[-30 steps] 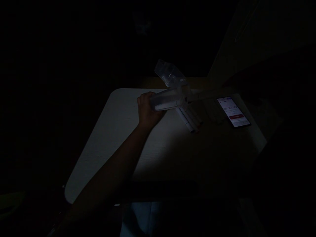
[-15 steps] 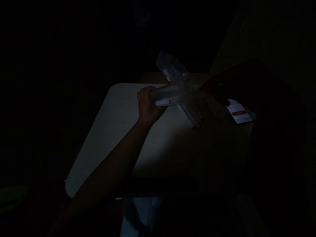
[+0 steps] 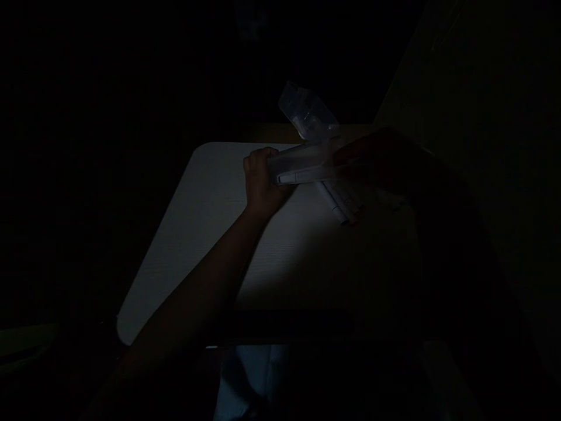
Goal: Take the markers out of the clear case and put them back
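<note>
In the dim head view my left hand is wrapped round the closed end of a clear plastic case, which lies nearly level above the table. A transparent lid or flap hangs off the case's far side. Inside, along the near wall, is a pale marker. My right hand, deep in shadow, has its fingers together at the open end, closed round the marker's outer end as far as the dark shows. Below the case lie several loose markers, one with a red end.
A pale table with rounded corners holds everything, lit mostly on its left half. The right side is in heavy shadow, and my right arm covers much of it. Blue cloth shows below the front edge.
My right hand has moved left to the case's mouth, and the marker has slid deeper inside. The lit phone on the right is now hidden behind my right arm. My left hand stays nearly still.
</note>
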`<state>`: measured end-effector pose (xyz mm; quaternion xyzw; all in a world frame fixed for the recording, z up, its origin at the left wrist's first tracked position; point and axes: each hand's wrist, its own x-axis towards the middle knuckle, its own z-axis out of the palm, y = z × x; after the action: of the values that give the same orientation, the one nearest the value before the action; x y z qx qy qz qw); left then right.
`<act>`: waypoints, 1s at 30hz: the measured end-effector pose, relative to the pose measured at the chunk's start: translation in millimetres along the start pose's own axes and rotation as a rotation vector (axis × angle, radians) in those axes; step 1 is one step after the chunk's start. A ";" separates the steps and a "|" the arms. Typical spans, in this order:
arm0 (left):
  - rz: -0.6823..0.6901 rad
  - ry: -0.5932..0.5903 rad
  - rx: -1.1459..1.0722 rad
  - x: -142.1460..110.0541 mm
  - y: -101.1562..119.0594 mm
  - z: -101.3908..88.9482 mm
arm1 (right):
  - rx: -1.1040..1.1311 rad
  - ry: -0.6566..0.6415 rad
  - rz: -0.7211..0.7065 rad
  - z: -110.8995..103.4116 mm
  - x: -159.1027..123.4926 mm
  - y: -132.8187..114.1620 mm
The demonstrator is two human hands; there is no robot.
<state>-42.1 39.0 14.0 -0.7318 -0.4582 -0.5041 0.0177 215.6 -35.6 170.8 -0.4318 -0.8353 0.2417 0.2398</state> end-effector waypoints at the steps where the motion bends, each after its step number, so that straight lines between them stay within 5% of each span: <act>1: -0.005 -0.003 -0.001 0.1 0.6 -0.1 | -0.003 -0.007 -0.001 -0.3 -0.1 0.4; 13: -0.017 0.011 -0.005 -0.8 -2.7 1.8 | 0.019 0.043 -0.024 -2.7 -0.2 8.1; 20: -0.026 0.015 -0.012 -0.1 0.1 1.2 | 0.020 0.048 0.077 1.9 2.1 -4.1; 30: -0.041 0.015 -0.020 0.0 -0.4 1.8 | 0.133 -0.064 0.080 5.6 1.3 5.3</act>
<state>-41.1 40.1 12.9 -0.7187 -0.4680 -0.5142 0.0035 214.7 -33.0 163.5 -0.4402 -0.8065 0.3197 0.2315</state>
